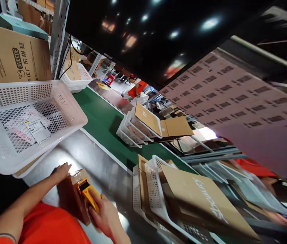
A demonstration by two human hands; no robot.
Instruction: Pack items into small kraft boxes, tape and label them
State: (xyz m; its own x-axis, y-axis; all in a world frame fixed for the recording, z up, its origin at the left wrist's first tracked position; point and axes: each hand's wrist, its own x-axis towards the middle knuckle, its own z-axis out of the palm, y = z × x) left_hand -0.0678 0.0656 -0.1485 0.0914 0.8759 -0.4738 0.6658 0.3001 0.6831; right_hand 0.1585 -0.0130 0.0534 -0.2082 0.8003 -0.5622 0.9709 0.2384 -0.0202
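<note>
Brown cardboard forms the small box (73, 196) on the metal tabletop (87, 149), at the near edge, just in front of the person's orange top (52, 225). Shiny clear tape (78, 176) lies over its far end. The right hand (105, 211) is clamped on the handle of a yellow tape dispenser (89, 194), whose head meets the taped end of the box. The left hand (63, 171) reaches to the far left corner of the box, its fingers together and slightly bent; whether it grips or only steadies the box, I cannot tell.

To the left, 1 large white basket (73, 113) holds a clear plastic packet (23, 122) with a white label (38, 129). Behind this basket stands a printed carton (33, 54). A green belt (100, 118) runs beyond the tabletop, from far left to near right. On it, farther off, sits a stack of white baskets (130, 132) with cardboard on top; nearer, on the right, white baskets (153, 183) carry a large brown carton (199, 193). A dark screen (133, 37) hangs above, and far off is 1 person in orange (137, 88).
</note>
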